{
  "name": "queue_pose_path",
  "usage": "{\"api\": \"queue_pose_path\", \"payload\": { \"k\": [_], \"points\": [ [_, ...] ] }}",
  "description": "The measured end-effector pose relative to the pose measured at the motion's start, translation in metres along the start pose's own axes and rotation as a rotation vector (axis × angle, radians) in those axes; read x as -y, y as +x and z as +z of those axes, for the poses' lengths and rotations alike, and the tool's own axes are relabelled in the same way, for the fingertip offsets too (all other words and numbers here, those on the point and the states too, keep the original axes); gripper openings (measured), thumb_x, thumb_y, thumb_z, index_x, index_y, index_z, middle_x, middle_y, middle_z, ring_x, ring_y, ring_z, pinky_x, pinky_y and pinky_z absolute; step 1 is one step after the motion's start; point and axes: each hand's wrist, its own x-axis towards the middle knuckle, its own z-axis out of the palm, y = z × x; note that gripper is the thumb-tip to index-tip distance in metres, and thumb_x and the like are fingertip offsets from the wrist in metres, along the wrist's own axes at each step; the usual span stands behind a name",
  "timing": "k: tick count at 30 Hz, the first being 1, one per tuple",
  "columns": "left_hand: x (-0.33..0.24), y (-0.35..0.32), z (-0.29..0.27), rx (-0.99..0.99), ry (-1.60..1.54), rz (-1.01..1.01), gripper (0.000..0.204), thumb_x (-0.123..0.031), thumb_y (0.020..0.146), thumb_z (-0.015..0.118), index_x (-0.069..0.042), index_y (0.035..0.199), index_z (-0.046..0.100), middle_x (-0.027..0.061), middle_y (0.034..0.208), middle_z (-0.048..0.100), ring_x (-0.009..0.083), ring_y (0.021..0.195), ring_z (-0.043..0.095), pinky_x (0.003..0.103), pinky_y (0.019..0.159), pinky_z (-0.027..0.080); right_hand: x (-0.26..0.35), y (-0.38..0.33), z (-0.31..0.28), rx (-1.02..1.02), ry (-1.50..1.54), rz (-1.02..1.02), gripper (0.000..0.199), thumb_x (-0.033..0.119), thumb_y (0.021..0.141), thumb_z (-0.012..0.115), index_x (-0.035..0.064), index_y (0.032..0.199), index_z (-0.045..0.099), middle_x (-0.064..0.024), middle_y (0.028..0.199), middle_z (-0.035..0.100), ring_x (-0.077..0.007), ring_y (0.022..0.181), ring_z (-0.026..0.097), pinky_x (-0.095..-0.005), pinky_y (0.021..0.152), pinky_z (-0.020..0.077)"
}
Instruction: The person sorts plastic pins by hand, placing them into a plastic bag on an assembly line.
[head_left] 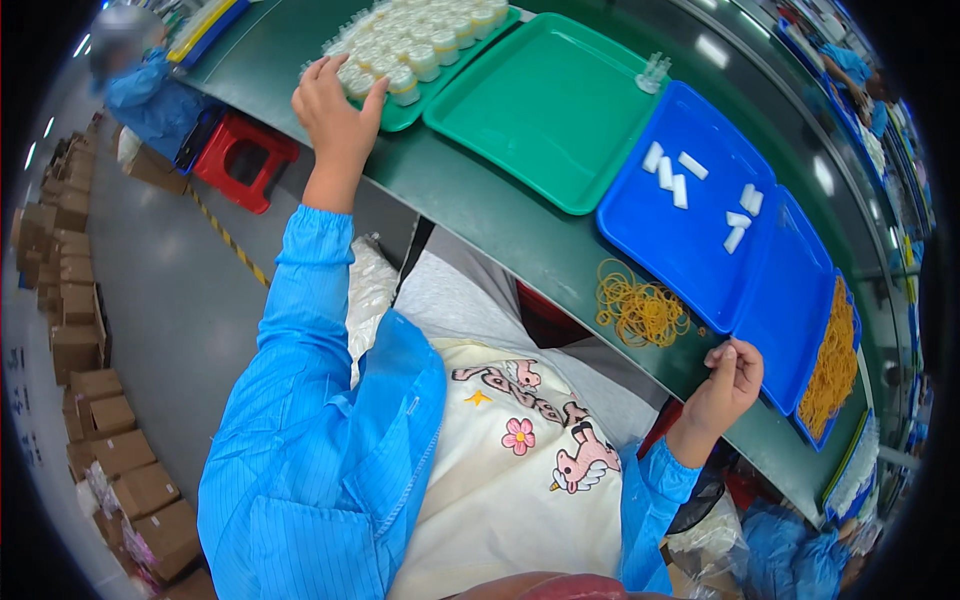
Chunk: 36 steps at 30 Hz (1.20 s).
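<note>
My left hand reaches to the near corner of a crowd of small clear cups with white tops and yellow bands. Its fingers are spread; thumb and fingertips lie against or just beside the nearest cups, and I cannot tell whether they touch. Those cups stand on a green tray. Over at the right, my right hand is closed, thumb and fingers pinched together by the near edge of a blue tray. Whatever it may hold is too small to make out. Beside it on the table lies a loose pile of yellow rubber bands.
A larger green tray lies mid-table, with a small clear plastic piece at its far corner. White cylinders lie in the blue tray. Farther right, another blue tray holds heaped rubber bands. A red stool stands left.
</note>
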Motion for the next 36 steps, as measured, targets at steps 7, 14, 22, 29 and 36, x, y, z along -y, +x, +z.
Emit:
{"api": "queue_pose_path", "payload": {
  "k": [7,14,22,29,36],
  "points": [
    [-0.122,0.03,0.023,0.26,-0.428,0.316,0.051,-0.03,0.078,0.076,-0.007,0.121,0.059,0.0115,0.122,0.059,0.035,0.118,0.051,0.046,0.099,0.039,0.003,-0.002,0.009,0.013,-0.134,0.064,0.009,-0.001,0.091,0.06,0.0002,0.1,0.062,-0.0046,0.089,0.06,-0.0092,0.075,0.056,-0.0219,0.066,0.0447],
    [-0.221,0.047,0.163,0.821,-0.421,0.192,0.06,-0.035,0.084,0.072,-0.007,0.133,0.053,0.0159,0.132,0.058,0.0356,0.124,0.052,0.044,0.105,0.042,0.006,-0.004,0.008,0.075,-0.128,0.068,0.01,-0.003,0.091,0.06,0.0012,0.099,0.063,-0.0031,0.089,0.062,-0.0077,0.076,0.057,-0.0209,0.067,0.0445],
    [-0.241,0.038,0.201,0.894,-0.861,0.01,0.039,-0.013,0.081,0.075,-0.013,0.118,0.065,0.0096,0.113,0.067,0.0237,0.097,0.067,0.036,0.084,0.054,0.052,0.039,0.046,0.367,-0.6,-0.342,0.018,0.0,0.085,0.064,0.0031,0.103,0.063,-0.0096,0.091,0.064,-0.0166,0.078,0.063,-0.0262,0.069,0.0498],
    [-0.247,0.054,0.137,0.81,-1.19,-0.353,0.032,-0.007,0.082,0.072,-0.007,0.114,0.067,0.0062,0.106,0.066,0.0132,0.088,0.063,0.027,0.075,0.051,-0.004,0.115,0.101,0.537,-0.951,-0.582,0.023,0.015,0.08,0.071,0.0065,0.101,0.065,-0.0138,0.092,0.064,-0.0336,0.087,0.063,-0.0448,0.072,0.0531],
    [-0.246,0.046,0.058,0.812,-1.562,-0.468,0.04,-0.005,0.088,0.069,-0.003,0.127,0.062,0.0047,0.109,0.065,0.0107,0.092,0.06,0.025,0.08,0.049,-0.007,0.103,0.13,0.556,-1.203,-0.525,0.013,0.005,0.078,0.065,0.0041,0.091,0.061,-0.0131,0.086,0.062,-0.0301,0.083,0.065,-0.0469,0.068,0.0544]
  ]
}}
